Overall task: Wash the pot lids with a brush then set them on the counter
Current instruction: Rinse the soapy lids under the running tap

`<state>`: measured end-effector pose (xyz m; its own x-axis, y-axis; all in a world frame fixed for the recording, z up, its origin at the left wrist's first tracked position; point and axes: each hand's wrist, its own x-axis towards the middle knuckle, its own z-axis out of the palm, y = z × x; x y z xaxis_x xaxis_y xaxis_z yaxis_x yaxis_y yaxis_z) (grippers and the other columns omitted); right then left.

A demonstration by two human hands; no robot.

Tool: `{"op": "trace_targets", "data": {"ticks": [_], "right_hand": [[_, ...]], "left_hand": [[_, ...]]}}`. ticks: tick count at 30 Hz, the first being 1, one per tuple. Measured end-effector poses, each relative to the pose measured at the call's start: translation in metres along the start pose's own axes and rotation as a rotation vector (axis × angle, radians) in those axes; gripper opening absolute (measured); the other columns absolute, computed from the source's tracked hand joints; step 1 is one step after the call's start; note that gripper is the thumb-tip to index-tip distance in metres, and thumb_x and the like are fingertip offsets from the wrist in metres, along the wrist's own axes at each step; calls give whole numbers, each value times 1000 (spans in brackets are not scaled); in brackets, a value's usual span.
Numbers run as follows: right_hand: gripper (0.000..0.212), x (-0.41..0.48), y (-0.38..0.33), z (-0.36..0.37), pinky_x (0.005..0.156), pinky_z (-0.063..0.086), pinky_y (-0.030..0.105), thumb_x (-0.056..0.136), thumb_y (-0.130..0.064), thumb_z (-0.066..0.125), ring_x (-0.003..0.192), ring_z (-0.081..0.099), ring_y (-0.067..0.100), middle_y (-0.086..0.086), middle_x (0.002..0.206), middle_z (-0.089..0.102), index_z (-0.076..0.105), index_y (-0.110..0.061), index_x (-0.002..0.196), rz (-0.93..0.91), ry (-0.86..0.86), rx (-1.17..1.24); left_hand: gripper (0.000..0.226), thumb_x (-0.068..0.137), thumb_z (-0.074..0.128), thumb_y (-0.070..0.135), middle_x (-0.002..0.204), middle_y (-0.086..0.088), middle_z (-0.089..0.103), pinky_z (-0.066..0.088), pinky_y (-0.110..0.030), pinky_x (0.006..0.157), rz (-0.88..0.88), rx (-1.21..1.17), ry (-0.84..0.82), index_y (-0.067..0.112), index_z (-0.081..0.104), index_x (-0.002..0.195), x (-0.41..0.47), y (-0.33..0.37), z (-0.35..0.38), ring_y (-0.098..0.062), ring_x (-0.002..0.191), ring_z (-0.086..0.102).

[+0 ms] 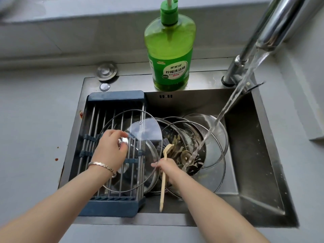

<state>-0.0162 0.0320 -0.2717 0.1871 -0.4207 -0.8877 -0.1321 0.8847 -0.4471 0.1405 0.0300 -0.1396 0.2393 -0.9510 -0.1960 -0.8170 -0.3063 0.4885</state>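
Your left hand (112,148) pinches the shiny metal knob (123,141) of a clear glass lid (140,130). The lid is round with a thin steel rim, and you hold it over the blue-framed rack (115,97) of steel rods on the left of the sink (254,155). Your right hand (169,170) curls around the pale wooden handle of the brush (164,183), whose dark bristles point into the basin. There, overlapping soiled lids (185,135) lean, smeared with tan residue, under running water (228,106). A translucent green detergent bottle (170,50) stands on the sink's back ledge, and a matte grey surface (35,120) surrounds the sink.
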Motion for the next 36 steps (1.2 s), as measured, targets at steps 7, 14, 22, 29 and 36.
{"op": "trace_targets", "data": {"ticks": [7, 14, 22, 29, 36], "right_hand": [[30, -6, -2, -15, 81, 46, 30, 73, 2, 73, 86, 53, 18, 6, 94, 54, 51, -14, 86, -57, 16, 180], [24, -10, -5, -34, 78, 37, 27, 80, -3, 67, 84, 48, 17, -1, 83, 48, 47, -16, 76, -140, 164, -4], [27, -12, 7, -60, 66, 39, 22, 79, -5, 69, 70, 47, 12, -1, 74, 46, 44, -14, 73, -172, 252, -43], [52, -40, 8, -89, 66, 38, 28, 70, 5, 73, 62, 38, 15, -2, 60, 34, 28, -19, 60, -237, 241, 148], [53, -103, -15, -116, 59, 38, 22, 72, 6, 70, 58, 37, 12, -2, 59, 32, 24, -18, 58, -443, 220, -2]], "left_hand": [[15, 91, 49, 8, 111, 1, 47, 45, -26, 54, 6, -10, -42, 13, 58, 103, 3, 4, -1, -13, 53, 46], [49, 95, 44, 29, 152, 1, 25, 34, -35, 108, 149, 413, -370, 28, 32, 142, 5, 8, 11, -23, 135, 32], [56, 98, 32, 36, 157, 0, 9, 14, -34, 117, 84, 743, -467, 13, 18, 147, 5, 23, 15, -18, 145, 0], [49, 97, 34, 33, 155, -9, 15, 34, -34, 103, -42, 748, -494, 13, 25, 141, 4, 48, 2, -23, 139, 28], [48, 96, 36, 24, 156, -9, 11, 30, -38, 108, -214, 678, -514, 13, 25, 142, 6, 60, 9, -23, 141, 22]]}}
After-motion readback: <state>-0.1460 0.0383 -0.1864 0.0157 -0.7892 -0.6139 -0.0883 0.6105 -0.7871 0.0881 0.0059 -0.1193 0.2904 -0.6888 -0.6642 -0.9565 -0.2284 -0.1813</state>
